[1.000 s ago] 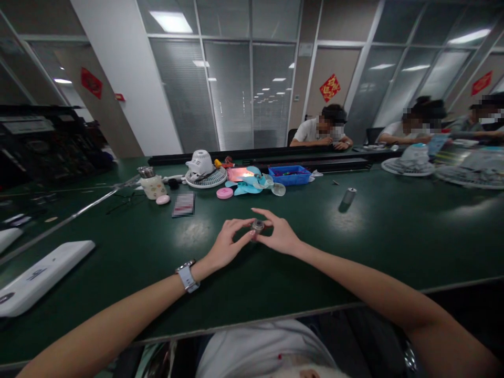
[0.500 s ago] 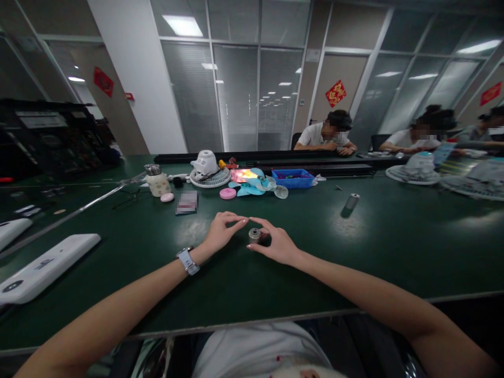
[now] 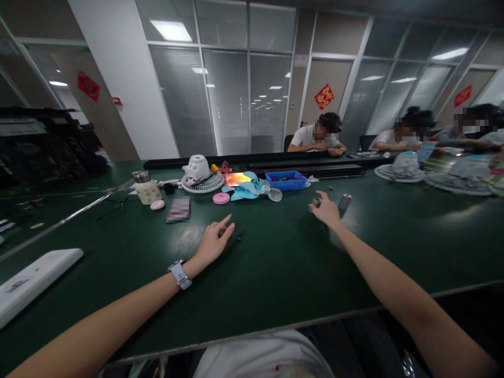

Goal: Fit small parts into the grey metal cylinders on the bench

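Right hand (image 3: 327, 211) carried small cylinder (image 3: 316, 201) away

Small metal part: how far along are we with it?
Done: the small metal part is out beside the grey cylinder. In hand: the right hand pinches it; the left hand rests open and empty on the table. Left: it is not yet released.

Bare green table (image 3: 275, 262) between the hands; fan parts (image 3: 252, 186) crowd the far edge.
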Tool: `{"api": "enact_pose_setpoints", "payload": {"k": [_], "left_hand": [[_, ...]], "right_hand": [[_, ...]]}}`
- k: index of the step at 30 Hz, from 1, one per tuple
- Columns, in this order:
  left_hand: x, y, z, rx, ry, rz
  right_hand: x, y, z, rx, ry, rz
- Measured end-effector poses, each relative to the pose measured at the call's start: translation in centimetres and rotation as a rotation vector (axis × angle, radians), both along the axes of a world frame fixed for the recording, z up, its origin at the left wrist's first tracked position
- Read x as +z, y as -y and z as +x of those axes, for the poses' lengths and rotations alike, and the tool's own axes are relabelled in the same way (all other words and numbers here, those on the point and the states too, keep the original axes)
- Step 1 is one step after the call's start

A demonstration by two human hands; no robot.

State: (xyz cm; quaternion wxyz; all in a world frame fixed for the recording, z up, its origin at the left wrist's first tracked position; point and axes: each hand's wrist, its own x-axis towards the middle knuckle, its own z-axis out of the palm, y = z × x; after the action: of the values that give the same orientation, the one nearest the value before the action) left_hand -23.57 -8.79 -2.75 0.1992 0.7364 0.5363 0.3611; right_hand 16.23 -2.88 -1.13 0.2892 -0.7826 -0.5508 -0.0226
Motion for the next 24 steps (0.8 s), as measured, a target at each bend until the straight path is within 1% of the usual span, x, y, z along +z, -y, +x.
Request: {"api": "enact_pose_setpoints", "payload": {"k": [2,3,4,6,7,8,9,10,12,13,14,15,17,19,22,24], "left_hand": [[0.0,-0.1,0.0,0.086,0.087,-0.003],[0.0,-0.1,-0.1,0.115,0.120,-0.005],[-0.1,-0.2,-0.1,0.137,0.148,-0.007],[-0.3,-0.3,-0.2,0.171,0.196,-0.008],[-0.4,-0.3,-0.2,0.181,0.215,-0.008],[-0.4,-0.3,-0.2,0.187,0.230,-0.007],[-0.4,-0.3,-0.2,0.187,0.240,-0.008],[-0.4,-0.2,-0.2,0.186,0.246,-0.010],[-0.3,-0.1,-0.1,0.179,0.255,-0.016],[-0.3,-0.1,0.0,0.175,0.261,-0.016],[-0.2,0.0,0.0,0.175,0.270,-0.013],[-0.2,0.0,0.1,0.174,0.277,-0.012],[-0.1,0.1,0.2,0.170,0.276,-0.014],[-0.2,0.1,0.2,0.165,0.267,-0.017],[-0.3,0.0,0.3,0.154,0.262,-0.009],[-0.4,0.0,0.2,0.151,0.273,-0.004]], "right_hand": [[-0.3,0.0,0.1,-0.002,0.004,-0.042],[-0.3,0.1,-0.2,-0.007,0.019,-0.035],[-0.2,0.4,-0.9,-0.020,0.047,-0.001],[0.1,1.3,-2.9,-0.028,0.135,0.135],[0.4,2.0,-4.3,0.012,0.182,0.216],[0.6,2.8,-5.9,0.105,0.216,0.285],[0.7,3.7,-7.7,0.255,0.231,0.322],[0.7,4.6,-9.6,0.444,0.228,0.324],[0.4,6.4,-13.4,0.842,0.195,0.239],[0.1,7.1,-15.0,0.997,0.180,0.184],[-0.3,7.7,-16.4,1.106,0.169,0.134],[-0.7,8.1,-17.5,1.166,0.163,0.094],[-1.5,8.5,-18.8,1.177,0.148,0.055],[-2.0,8.4,-19.1,1.131,0.118,0.050],[-2.2,7.8,-18.7,1.062,0.070,0.070],[-1.7,7.3,-17.6,1.046,0.054,0.097]]}}
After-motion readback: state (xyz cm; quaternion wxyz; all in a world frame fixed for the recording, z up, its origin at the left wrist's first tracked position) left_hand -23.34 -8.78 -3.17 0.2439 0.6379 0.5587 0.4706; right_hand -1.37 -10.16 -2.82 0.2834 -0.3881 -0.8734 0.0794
